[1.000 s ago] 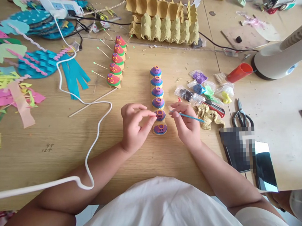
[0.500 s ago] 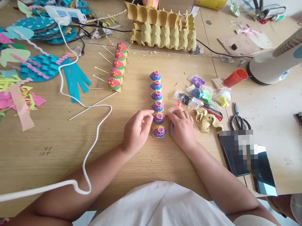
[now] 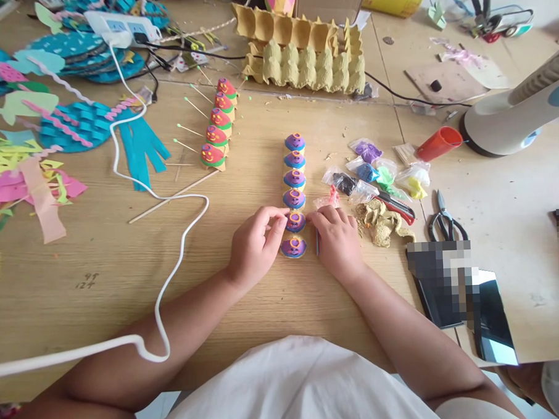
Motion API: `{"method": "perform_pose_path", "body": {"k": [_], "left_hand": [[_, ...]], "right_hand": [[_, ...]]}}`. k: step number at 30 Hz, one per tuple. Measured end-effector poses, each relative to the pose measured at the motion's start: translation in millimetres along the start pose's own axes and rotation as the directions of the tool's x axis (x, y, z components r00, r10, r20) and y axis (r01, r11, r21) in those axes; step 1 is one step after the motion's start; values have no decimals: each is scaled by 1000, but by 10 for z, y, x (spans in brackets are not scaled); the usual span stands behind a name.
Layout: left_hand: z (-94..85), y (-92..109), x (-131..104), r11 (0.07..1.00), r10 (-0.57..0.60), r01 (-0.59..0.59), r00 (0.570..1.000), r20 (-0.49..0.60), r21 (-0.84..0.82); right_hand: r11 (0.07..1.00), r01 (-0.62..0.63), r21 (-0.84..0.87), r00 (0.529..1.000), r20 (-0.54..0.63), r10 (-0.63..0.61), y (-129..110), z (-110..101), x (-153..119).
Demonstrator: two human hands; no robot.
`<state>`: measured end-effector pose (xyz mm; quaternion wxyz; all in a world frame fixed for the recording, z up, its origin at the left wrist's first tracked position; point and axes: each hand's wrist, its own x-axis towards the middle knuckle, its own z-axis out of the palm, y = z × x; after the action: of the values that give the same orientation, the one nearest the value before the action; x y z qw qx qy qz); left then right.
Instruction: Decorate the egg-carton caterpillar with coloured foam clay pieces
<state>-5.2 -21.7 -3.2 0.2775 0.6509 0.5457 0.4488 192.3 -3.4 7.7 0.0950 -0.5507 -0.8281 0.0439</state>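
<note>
At the frame's centre I see the purple-and-blue strip between the left hand and right hand, bent fingers at its sides probably to steady it, though whether they grip it or the blue stick I cannot tell.

A six-humped, purple-and-blue strip lies humps upward.

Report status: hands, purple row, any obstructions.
Left hand left of purple row; right hand opposite, palm down, blue stick alongside. Six domes in line. White cable crosses left forearm.
</note>
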Motion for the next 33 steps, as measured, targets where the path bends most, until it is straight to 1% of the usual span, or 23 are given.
{"method": "perform_pose_path", "body": {"k": [2,4,5,7,9,11,14,16,17,19,23,26,29,33], "left_hand": [[0,-5,2,1000,-1,1,1000,-6,-1],[-7,-10,12,1000,21,-21,999,-30,15],[-15,-9,19,998,47,-45,998,-46,33],[-34,3,36,990,120,-114,990,-79,79],[-55,27,50,979,182,-172,979,-92,106],[-69,56,58,975,211,-204,974,-80,86],[-72,87,56,968,249,-247,967,-46,46],[-67,96,49,962,273,-273,962,-24,30],[-65,99,45,960,279,-279,960,-15,24],[-65,105,39,961,278,-278,961,3,7],[-77,130,26,972,234,-234,972,24,-29],[-88,149,20,979,203,-203,978,37,-20],[-90,160,22,981,193,-192,981,33,-6],[-83,167,34,979,203,-203,979,23,-11]], "right_hand": [[1000,-15,-24,1000,-20,14,7,18,-10],[1000,-25,-13,999,-49,24,11,22,-19],[1000,-29,10,997,-76,30,13,18,-22],[996,-11,94,985,-172,27,15,5,-23],[975,79,207,957,-291,-16,15,-5,-19],[934,210,289,918,-386,-88,12,-3,-13],[876,368,311,850,-493,-183,0,21,-4],[856,424,295,811,-544,-215,-10,36,-3],[850,440,290,799,-559,-222,-13,41,-5],[847,440,299,803,-553,-223,-16,42,-11],[838,388,385,862,-474,-181,-8,29,-15],[813,348,467,886,-447,-122,-11,22,-8],[804,324,499,894,-440,-87,-24,18,-6],[855,308,416,891,-441,-107,-27,12,-22]]}}
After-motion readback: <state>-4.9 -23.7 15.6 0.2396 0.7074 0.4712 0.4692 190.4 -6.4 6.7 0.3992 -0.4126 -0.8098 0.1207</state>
